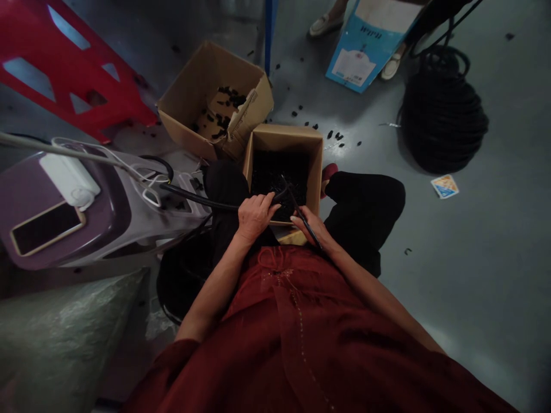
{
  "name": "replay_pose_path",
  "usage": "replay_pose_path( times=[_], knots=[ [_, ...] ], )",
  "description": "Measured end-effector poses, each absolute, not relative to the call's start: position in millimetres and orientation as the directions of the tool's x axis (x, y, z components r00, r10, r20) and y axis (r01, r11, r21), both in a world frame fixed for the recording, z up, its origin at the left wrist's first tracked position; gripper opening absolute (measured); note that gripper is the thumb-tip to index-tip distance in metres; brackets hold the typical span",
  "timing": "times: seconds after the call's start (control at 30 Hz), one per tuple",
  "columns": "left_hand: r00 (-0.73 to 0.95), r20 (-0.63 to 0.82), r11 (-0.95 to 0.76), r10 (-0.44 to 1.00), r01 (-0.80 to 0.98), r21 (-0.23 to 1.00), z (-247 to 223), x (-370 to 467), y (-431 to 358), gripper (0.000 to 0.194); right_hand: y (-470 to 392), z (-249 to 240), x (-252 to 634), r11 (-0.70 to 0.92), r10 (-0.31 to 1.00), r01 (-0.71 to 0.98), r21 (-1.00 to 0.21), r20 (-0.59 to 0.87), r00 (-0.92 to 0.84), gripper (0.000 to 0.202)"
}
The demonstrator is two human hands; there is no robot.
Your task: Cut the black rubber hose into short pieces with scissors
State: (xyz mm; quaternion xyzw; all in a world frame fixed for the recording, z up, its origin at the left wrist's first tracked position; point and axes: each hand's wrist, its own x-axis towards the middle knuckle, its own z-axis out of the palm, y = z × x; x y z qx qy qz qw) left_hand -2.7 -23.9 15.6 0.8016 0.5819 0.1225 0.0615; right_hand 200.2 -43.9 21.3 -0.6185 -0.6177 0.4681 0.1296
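Observation:
My left hand (257, 217) is closed round a black corrugated tube (202, 200). The tube comes in from the left, over my knee, and its end sticks out past my fingers. My right hand (310, 225) grips dark scissors (294, 199), whose blades look parted near the tube's end. I cannot tell whether the blades touch the tube. Both hands are above the near side of a cardboard box (318, 172), which stands between my legs. Many small black pieces (269, 172) lie inside it, dim and hard to make out singly.
A larger open carton (183, 109) with black scraps stands behind. To the left are a purple-grey stool (120, 201) bearing a phone (47, 228), a red plastic stool (86, 69) and a plastic sack (64, 327). A black coil (443, 115) and a blue box (355, 43) are at right, near another person's shoes.

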Motion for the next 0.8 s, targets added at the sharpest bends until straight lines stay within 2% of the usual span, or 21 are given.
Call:
replay_pose_path(
  times=[0.3,0.5,0.8],
  knots=[
    [0.318,0.13,-0.339,0.939,0.919,0.201,15.0,-2.7,-24.2,0.047,-49.9,18.5,201.2,-0.21,0.895,0.683,-0.7,-0.418,-0.154,0.029],
    [0.31,0.098,-0.325,0.946,0.915,0.24,14.5,-2.4,-23.7,0.046,-52.7,11.4,203.8,-0.17,0.908,0.702,-0.691,-0.387,-0.161,0.028],
    [0.338,0.084,-0.347,0.938,0.921,0.174,16.0,-1.9,-24.7,0.045,-55.1,7.0,205.1,-0.151,0.914,0.711,-0.687,-0.371,-0.164,0.023]
  ],
)
